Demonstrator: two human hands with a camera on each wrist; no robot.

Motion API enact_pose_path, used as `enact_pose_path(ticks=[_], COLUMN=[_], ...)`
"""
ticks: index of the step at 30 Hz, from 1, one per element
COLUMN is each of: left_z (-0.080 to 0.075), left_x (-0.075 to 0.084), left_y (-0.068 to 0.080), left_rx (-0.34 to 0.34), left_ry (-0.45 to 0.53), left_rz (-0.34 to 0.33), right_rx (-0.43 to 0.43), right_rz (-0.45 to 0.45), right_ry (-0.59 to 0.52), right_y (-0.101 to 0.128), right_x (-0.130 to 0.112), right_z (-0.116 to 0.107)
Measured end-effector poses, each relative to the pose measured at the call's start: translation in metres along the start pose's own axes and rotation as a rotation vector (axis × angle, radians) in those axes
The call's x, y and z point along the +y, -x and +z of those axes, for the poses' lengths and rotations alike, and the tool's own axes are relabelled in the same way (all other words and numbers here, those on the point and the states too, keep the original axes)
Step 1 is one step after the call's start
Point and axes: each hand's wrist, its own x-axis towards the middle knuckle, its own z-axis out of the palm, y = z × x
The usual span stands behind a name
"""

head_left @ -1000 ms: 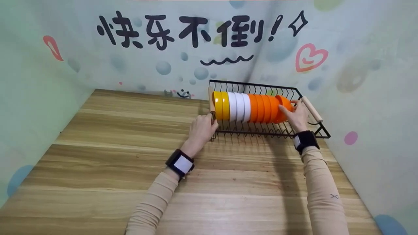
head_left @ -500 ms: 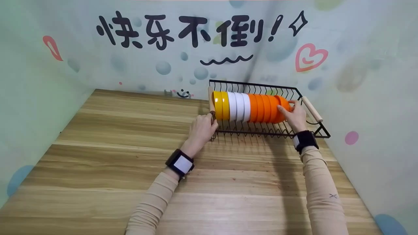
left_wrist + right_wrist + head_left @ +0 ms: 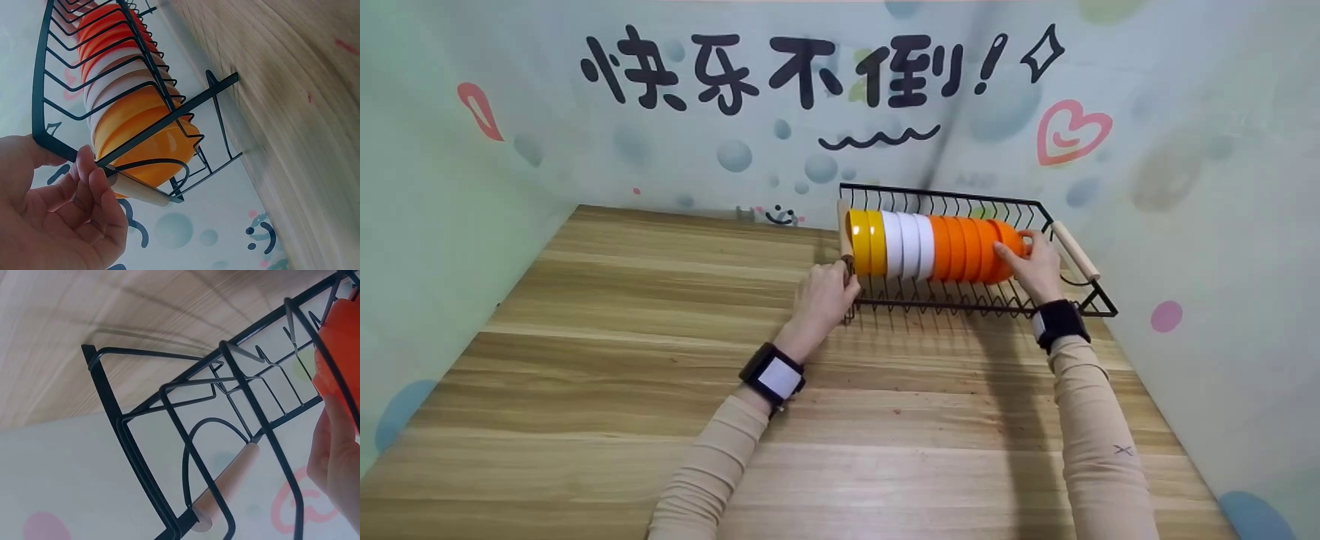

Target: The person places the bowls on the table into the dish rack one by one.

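A black wire dish rack point(image 3: 952, 307) with wooden handles stands at the back right of the table. On their sides in it lies a nested row of bowls: yellow bowls point(image 3: 864, 244) at the left, white bowls point(image 3: 907, 246) in the middle, several orange ones point(image 3: 964, 250) at the right. My right hand point(image 3: 1041, 271) holds the endmost orange bowl point(image 3: 1006, 231), thumb on its near side; the right wrist view shows fingers against the orange bowl point(image 3: 340, 343). My left hand point(image 3: 819, 298) grips the rack's near left corner; the left wrist view shows fingers curled at its frame beside the wooden handle point(image 3: 140, 190).
The wood-grain table point(image 3: 660, 375) stretches out to the left and in front of the rack. A printed cloth wall point(image 3: 697, 165) rises close behind the rack, and another side wall point(image 3: 1222, 247) stands to the right.
My right hand has moved slightly left with the endmost orange bowl, which has gone from tilted and standing out to lined up close against the other orange bowls. The left hand stays put.
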Motion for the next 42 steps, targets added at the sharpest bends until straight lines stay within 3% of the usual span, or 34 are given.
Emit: enact_pose_path(ticks=[6, 11, 30, 37, 42], left_z=[0.0, -0.004, -0.005, -0.01, -0.02], left_x=[0.0, 0.003, 0.003, 0.003, 0.0], left_y=[0.0, 0.002, 0.001, 0.0, -0.006], left_rx=[0.037, 0.008, 0.002, -0.029, -0.041], left_ry=[-0.019, -0.027, -0.041, -0.092, -0.13], left_rz=[0.022, 0.013, 0.015, -0.003, -0.042], right_rx=[-0.013, -0.013, -0.018, 0.048, -0.023], right_rz=[-0.011, -0.018, -0.02, -0.033, -0.063], right_ry=[0.008, 0.026, 0.007, 0.1, 0.217], right_y=[0.001, 0.0, -0.002, 0.003, 0.011], right_x=[0.0, 0.0, -0.001, -0.011, -0.039], right_z=[0.0, 0.0, 0.003, 0.004, 0.002])
